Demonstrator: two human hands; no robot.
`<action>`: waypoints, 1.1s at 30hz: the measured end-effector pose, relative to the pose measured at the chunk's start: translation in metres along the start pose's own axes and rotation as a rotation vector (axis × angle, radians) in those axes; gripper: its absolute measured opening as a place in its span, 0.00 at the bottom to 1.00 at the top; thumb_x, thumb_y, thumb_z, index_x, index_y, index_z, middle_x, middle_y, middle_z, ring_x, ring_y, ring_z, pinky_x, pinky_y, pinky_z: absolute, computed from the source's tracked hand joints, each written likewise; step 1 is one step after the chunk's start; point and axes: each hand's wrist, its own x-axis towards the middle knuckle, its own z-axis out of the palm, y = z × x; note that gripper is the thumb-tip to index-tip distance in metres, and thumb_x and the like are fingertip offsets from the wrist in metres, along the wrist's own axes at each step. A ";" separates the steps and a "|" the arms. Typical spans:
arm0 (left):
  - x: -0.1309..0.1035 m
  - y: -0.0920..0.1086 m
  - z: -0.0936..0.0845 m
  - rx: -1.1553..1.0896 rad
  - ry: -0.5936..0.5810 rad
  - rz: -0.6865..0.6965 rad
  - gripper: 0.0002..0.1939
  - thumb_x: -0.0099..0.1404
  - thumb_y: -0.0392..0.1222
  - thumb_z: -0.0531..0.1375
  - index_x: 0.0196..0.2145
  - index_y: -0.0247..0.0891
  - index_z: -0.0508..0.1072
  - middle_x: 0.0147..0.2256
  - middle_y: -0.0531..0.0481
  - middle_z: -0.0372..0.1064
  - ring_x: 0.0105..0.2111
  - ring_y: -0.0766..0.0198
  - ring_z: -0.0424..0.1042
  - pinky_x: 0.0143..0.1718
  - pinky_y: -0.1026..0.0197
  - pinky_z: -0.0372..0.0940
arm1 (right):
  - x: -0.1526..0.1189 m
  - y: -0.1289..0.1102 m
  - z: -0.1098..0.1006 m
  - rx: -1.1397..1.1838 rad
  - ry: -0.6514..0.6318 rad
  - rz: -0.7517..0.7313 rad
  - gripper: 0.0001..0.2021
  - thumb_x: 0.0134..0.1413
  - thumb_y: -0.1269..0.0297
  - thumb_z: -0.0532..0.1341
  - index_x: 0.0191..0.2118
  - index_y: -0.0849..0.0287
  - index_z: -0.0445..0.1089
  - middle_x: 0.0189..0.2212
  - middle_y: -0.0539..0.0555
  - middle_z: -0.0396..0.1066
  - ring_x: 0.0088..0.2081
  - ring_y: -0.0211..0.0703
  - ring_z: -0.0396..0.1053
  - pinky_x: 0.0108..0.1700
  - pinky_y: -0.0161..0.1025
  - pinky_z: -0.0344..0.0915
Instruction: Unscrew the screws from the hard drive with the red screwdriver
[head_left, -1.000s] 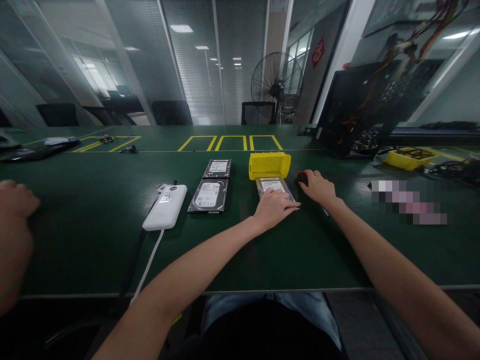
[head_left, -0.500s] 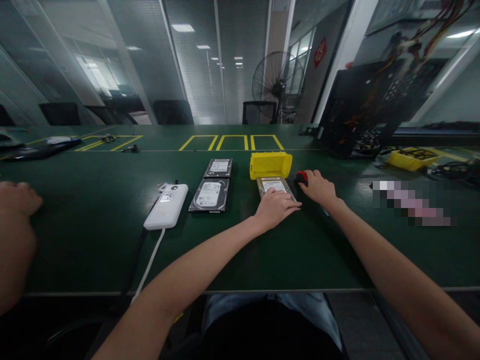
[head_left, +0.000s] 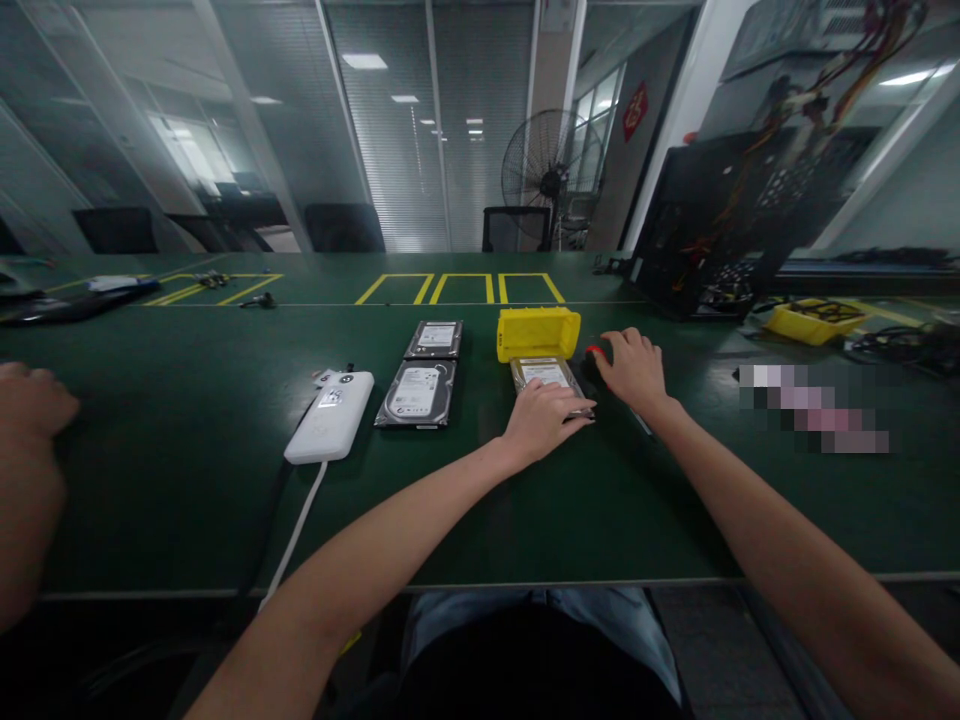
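My left hand (head_left: 546, 420) lies over the near end of a hard drive (head_left: 546, 370) with a white label, its fingers bent over the drive and gripping it. The thumb and index finger reach to the drive's right corner. A yellow plastic bin (head_left: 538, 333) stands on its side just behind that drive. To the right, my right hand (head_left: 634, 365) is open above a screwdriver with a red-and-black handle (head_left: 598, 352), thumb and fingers apart around it. The hand hides much of this tool; part of its metal shaft shows below the wrist.
Two more hard drives (head_left: 417, 392) lie to the left, beside a white power bank (head_left: 330, 418) with a white cable. Another person's hand (head_left: 34, 400) rests at far left. An open black computer case (head_left: 701, 225) and a yellow tray (head_left: 814, 320) stand at right.
My right hand has lifted slightly and its fingers have loosened from the red-and-black handle. My left hand stays on the hard drive. The view has shifted a little.
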 end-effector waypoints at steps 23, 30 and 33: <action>-0.037 -0.025 -0.016 0.007 -0.121 -0.382 0.17 0.60 0.55 0.57 0.33 0.38 0.60 0.31 0.52 0.70 0.32 0.59 0.69 0.35 0.59 0.52 | 0.097 -0.083 0.065 0.300 -0.485 -0.236 0.16 0.56 0.64 0.54 0.50 0.53 0.69 0.51 0.55 0.68 0.51 0.47 0.66 0.51 0.41 0.62; -0.030 -0.023 -0.013 -0.061 -0.124 -0.407 0.18 0.61 0.56 0.56 0.31 0.38 0.58 0.31 0.51 0.70 0.30 0.58 0.69 0.33 0.59 0.53 | 0.087 -0.101 0.065 0.284 -0.539 -0.201 0.16 0.57 0.64 0.52 0.49 0.54 0.70 0.50 0.58 0.68 0.49 0.50 0.66 0.50 0.46 0.61; -0.028 -0.026 -0.010 -0.094 -0.111 -0.415 0.18 0.60 0.56 0.56 0.32 0.38 0.58 0.31 0.51 0.70 0.30 0.58 0.69 0.32 0.59 0.53 | 0.088 -0.105 0.064 0.276 -0.561 -0.172 0.16 0.55 0.63 0.55 0.48 0.55 0.70 0.49 0.57 0.68 0.49 0.49 0.66 0.49 0.45 0.62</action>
